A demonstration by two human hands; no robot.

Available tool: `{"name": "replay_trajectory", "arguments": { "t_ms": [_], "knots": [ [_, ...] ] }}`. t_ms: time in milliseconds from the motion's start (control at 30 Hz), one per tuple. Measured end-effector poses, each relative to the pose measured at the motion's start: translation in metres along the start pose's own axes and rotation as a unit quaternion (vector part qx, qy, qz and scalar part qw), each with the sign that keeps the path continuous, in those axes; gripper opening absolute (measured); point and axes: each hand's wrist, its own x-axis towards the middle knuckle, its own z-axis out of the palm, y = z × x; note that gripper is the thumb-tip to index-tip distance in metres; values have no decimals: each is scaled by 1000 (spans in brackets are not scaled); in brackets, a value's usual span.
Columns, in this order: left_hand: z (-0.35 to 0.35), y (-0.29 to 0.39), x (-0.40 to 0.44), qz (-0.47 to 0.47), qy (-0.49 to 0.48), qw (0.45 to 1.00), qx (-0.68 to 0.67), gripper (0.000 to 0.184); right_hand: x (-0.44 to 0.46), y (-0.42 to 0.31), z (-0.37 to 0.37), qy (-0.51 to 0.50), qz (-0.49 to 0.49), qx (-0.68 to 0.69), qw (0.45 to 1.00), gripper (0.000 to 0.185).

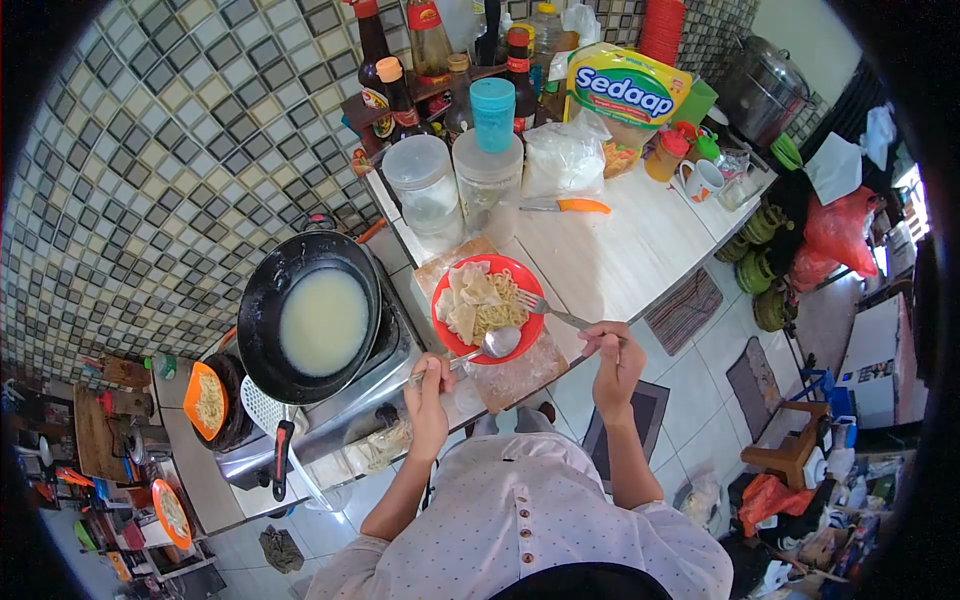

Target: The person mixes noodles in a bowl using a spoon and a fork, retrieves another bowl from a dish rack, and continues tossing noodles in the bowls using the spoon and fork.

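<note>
A red plate (524, 343) lies on a worn wooden board (500, 388) at the counter's edge. Noodles (502, 310) and pale folded dumpling-like pieces (466, 298) fill it. My left hand (429, 400) is closed round the handle of a metal spoon (499, 342), whose bowl rests at the plate's lower side. In my right hand (614, 368), a fork (550, 309) points left, its tines touching the noodles. Both hands stay just outside the plate's rim.
A black wok (262, 362) with cloudy liquid (324, 322) sits on the stove at left. Beyond it are an orange plate of noodles (208, 401) and a slotted ladle (264, 404). Jars (420, 180), a bag of white powder (564, 160) and an orange-handled knife (582, 206) stand or lie behind.
</note>
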Motion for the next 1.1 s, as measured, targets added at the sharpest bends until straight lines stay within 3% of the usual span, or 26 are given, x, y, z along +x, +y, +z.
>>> {"name": "replay_trajectory", "arguments": {
  "t_ms": [167, 233, 500, 567, 667, 800, 867, 1000, 1100],
  "knots": [
    [-2, 5, 5, 22, 39, 999, -8, 28, 8, 2, 10, -60, -28, -59, 996, 30],
    [-3, 6, 8, 69, 44, 997, 15, 27, 11, 2, 15, -61, -32, -54, 996, 29],
    [1, 8, 15, 99, 55, 991, 64, 25, 19, 6, 22, -77, -62, -78, 992, 25],
    [2, 7, 15, 99, 56, 991, 67, 25, 20, 6, 23, -78, -44, -63, 994, 13],
    [1, 5, 15, 109, 46, 989, 87, 25, 22, 9, 26, -87, -83, -79, 990, 23],
    [-3, 0, 16, 109, 40, 989, 89, 24, 23, 9, 28, -97, -92, -88, 987, 23],
    [-6, -3, 16, 109, 34, 990, 83, 23, 22, 7, 29, -104, -48, -87, 990, 11],
    [-6, -5, 17, 110, 39, 988, 99, 24, 21, 9, 29, -101, -47, -69, 991, 12],
    [-6, -4, 16, 111, 39, 988, 98, 24, 19, 7, 28, -78, 5, -19, 997, 16]
  ]
}}
